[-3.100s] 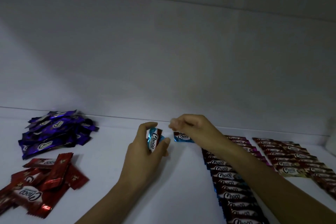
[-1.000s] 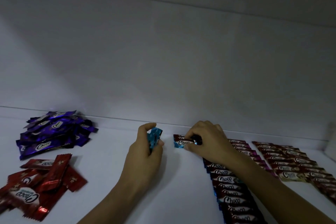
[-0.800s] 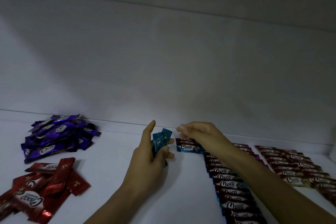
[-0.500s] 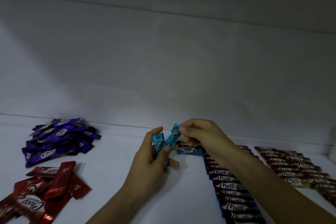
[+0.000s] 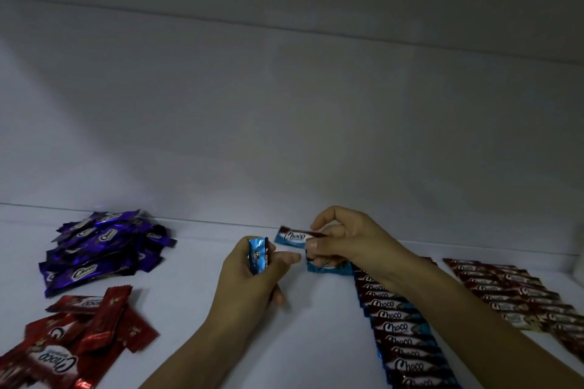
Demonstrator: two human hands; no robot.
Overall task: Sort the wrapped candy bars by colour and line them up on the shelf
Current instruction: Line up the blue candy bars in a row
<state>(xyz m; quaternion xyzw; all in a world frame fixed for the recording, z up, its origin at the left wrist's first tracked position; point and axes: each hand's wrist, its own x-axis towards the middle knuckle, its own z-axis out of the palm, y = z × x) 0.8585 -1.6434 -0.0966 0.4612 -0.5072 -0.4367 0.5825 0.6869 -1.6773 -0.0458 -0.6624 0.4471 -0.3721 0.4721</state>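
My left hand [image 5: 249, 281] grips a small stack of blue-wrapped candy bars [image 5: 258, 254] upright at the middle of the white shelf [image 5: 189, 309]. My right hand [image 5: 344, 240] pinches a single blue bar [image 5: 292, 236] flat, label up, just above the far end of the blue row [image 5: 401, 328]. That row runs from mid-shelf toward the near right, its last bar [image 5: 328, 267] lying under my right hand. Further right lies a row of dark red bars [image 5: 505, 287].
A loose pile of purple bars [image 5: 101, 246] sits at the far left, and a pile of bright red bars [image 5: 79, 335] lies nearer on the left. The white back wall [image 5: 284, 136] rises just behind the rows.
My right hand took one blue bar from the stack in my left hand and turned it flat, carrying it back over the end of the blue row. The left hand stayed in place.
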